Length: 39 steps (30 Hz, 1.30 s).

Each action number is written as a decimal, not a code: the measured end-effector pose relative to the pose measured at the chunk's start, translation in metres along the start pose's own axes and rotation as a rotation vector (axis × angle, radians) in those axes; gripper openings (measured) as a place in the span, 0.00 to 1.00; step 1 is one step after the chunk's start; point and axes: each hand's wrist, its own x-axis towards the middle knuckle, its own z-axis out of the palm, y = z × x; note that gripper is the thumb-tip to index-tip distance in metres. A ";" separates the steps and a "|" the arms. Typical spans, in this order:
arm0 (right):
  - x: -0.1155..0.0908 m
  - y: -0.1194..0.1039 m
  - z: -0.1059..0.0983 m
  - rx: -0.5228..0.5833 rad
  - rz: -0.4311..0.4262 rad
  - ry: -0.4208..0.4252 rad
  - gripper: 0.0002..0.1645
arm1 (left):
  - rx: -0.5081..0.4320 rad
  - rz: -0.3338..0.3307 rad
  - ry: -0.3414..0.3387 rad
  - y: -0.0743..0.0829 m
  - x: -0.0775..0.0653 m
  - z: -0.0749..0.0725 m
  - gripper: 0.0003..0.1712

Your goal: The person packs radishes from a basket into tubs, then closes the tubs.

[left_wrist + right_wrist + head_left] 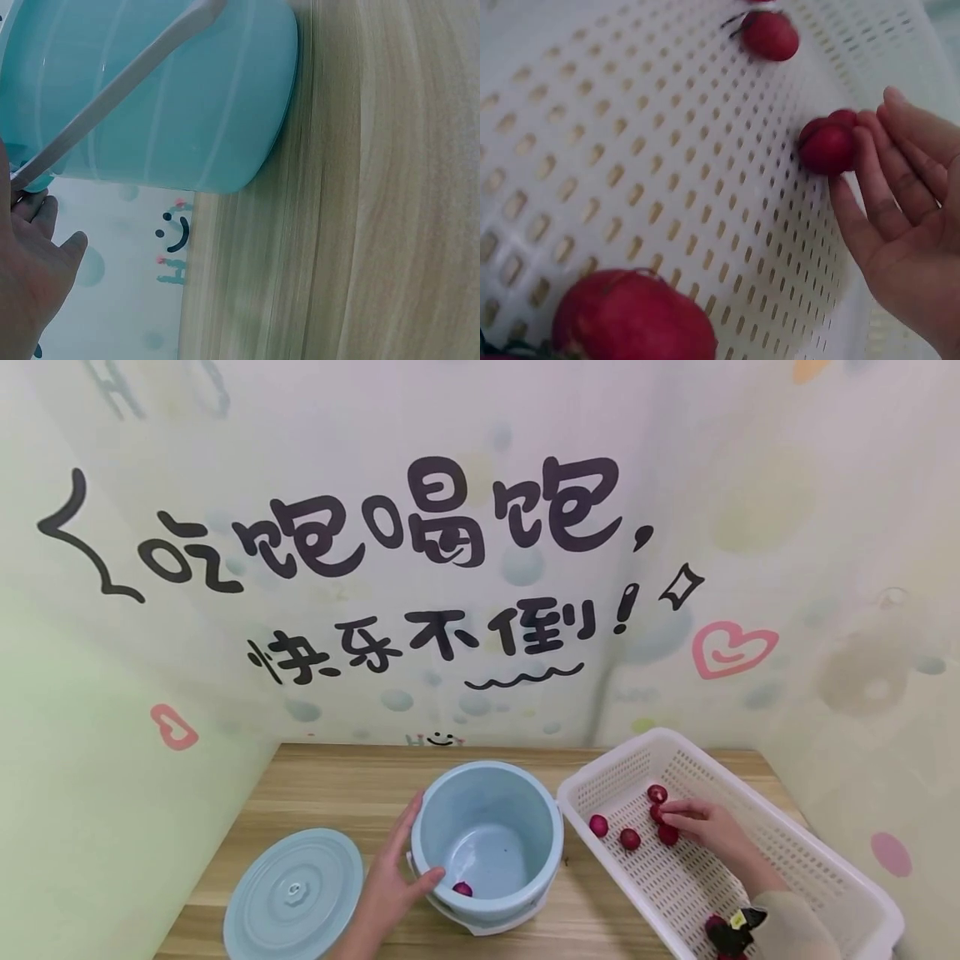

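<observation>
A light blue bucket point(491, 839) stands upright on the table, a small red radish point(462, 889) at its bottom. My left hand point(393, 868) rests against the bucket's left side, thumb by the rim; the left wrist view shows its fingers point(45, 217) loosely extended beside the handle point(112, 94). Inside the white plastic basket point(862, 893), my right hand point(712, 831) pinches a red radish point(829, 146) between thumb and fingertips. Other radishes lie close by, such as one point(630, 839) on the basket floor and one point(597, 825) by its wall.
Left of the bucket lies its round blue lid point(292, 893) on the wooden table point(337, 777). More radishes point(634, 319) sit under my right wrist at the basket's near end. A printed wall point(450, 427) stands behind the table.
</observation>
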 end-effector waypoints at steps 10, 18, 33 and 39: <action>-0.002 0.010 0.003 0.077 -0.084 -0.140 0.23 | 0.011 -0.026 0.005 0.002 -0.002 -0.004 0.57; -0.007 0.009 0.006 -0.021 0.011 -0.021 0.19 | 0.005 -0.008 0.013 0.003 0.000 -0.001 0.56; -0.025 0.015 -0.004 -0.102 -0.029 -0.118 0.21 | 0.008 -0.048 0.008 0.004 -0.004 0.002 0.56; -0.026 0.013 -0.008 -0.145 -0.075 -0.132 0.22 | 0.018 -0.039 0.009 0.005 0.000 0.003 0.56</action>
